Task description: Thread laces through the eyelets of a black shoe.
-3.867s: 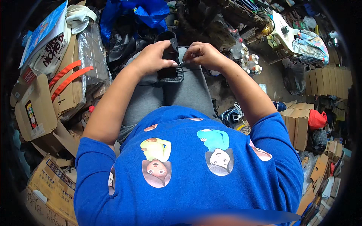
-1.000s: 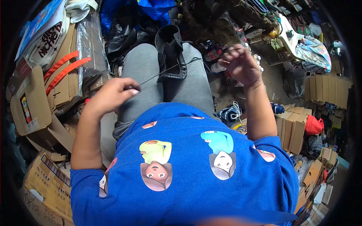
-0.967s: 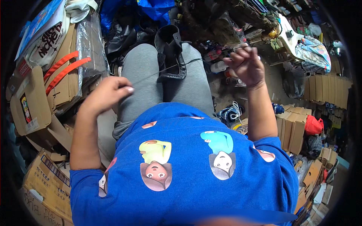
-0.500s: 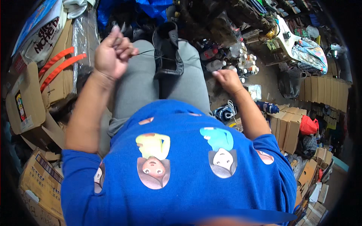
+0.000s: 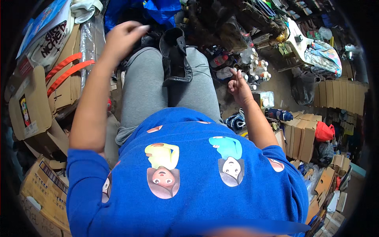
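Note:
A black leather shoe upper (image 5: 172,67) rests between my knees, its opening facing me. Dark thread (image 5: 202,72) trails from its right side across my right thigh toward my right hand. My right hand (image 5: 240,89) is beside my right knee, its fingers bent together on the faint thread. Up beyond my left knee is my left hand (image 5: 124,39), turned back-up and blurred. Its fingertips point right, and I cannot make out anything between them.
Several small bottles (image 5: 258,69) stand on the floor right of my knees. Flattened cardboard (image 5: 302,136) is stacked farther right. An open carton (image 5: 31,104) and orange straps (image 5: 69,75) are at the left. Blue plastic (image 5: 162,12) lies ahead.
My left hand has moved up and turned over. My right hand has moved slightly right and down, with its fingers now pointing up. The thread across the shoe upper's opening no longer shows.

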`<state>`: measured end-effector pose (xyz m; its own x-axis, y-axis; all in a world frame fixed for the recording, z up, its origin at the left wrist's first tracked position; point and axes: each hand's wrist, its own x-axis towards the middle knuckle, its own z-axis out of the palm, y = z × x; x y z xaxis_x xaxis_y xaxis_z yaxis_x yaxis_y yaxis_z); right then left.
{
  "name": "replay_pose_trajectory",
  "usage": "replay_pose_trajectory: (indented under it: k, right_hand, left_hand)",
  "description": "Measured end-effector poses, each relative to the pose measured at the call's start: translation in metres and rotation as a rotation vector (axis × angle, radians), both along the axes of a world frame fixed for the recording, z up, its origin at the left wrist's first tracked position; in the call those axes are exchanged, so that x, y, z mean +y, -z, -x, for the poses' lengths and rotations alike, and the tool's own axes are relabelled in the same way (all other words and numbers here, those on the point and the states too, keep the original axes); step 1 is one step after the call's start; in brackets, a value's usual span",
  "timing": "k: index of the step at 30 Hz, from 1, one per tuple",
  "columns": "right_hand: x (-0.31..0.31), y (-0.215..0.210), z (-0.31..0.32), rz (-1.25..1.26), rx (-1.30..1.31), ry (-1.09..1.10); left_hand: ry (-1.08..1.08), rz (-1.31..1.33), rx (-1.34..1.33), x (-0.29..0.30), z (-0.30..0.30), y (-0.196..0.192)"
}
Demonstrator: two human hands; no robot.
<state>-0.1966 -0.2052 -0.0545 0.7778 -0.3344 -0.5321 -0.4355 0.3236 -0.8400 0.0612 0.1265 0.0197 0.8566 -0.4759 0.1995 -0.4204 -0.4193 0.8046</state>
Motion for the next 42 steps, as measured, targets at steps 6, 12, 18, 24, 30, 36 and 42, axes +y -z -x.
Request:
replay_pose_trajectory:
  k: [6,12,18,24,30,36,42]
  right_hand:
    - [0.012,-0.01,0.009,0.053,0.017,-0.049]
    - [0.019,-0.019,0.021,-0.112,0.019,0.083]
    - [-0.002,-0.009,0.001,0.106,-0.04,0.128]
    - [0.043,-0.068,-0.042,0.769,-0.318,-0.335]
    - [0.096,-0.1,-0.074,1.137,-0.149,-0.973]
    - [0.087,-0.092,-0.085,1.05,-0.198,-1.12]
    - [0.085,-0.098,-0.058,0.977,-0.25,-0.982]
  left_hand:
    - [0.334,-0.624,0.305,-0.108,0.011,-0.023]
    - [0.51,-0.445,0.533,-0.084,-0.008,0.009]
    - [0.642,0.179,0.862,-0.075,0.038,0.026]
    - [0.593,0.086,0.461,-0.073,0.044,0.021]
    - [0.617,-0.012,0.538,-0.096,0.039,0.038]
    - [0.687,0.032,0.617,-0.095,0.026,0.058]
    - [0.707,0.068,0.685,-0.09,0.027,0.055]
